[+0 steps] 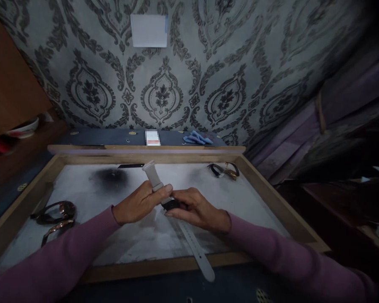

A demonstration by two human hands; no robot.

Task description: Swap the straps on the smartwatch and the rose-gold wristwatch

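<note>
Over the middle of a shallow wooden tray [177, 269], both hands hold a wristwatch with a dark case [170, 205] and a pale strap [196, 248]. My left hand [139, 203] is closed on the upper strap piece, its thumb lying across it. My right hand [199, 209] pinches the dark case between thumb and fingers, partly hiding it. The long strap piece with holes hangs down to the right, past the tray's front edge. The upper strap end sticks up beyond my left fingers.
Two watches [55, 212] lie at the tray's left, two more [224, 170] at the back right. A thin black strip [131, 166] lies near the back wall. Behind the tray are a small box [152, 137] and a blue cloth [197, 137]. A purple curtain [303, 126] hangs at right.
</note>
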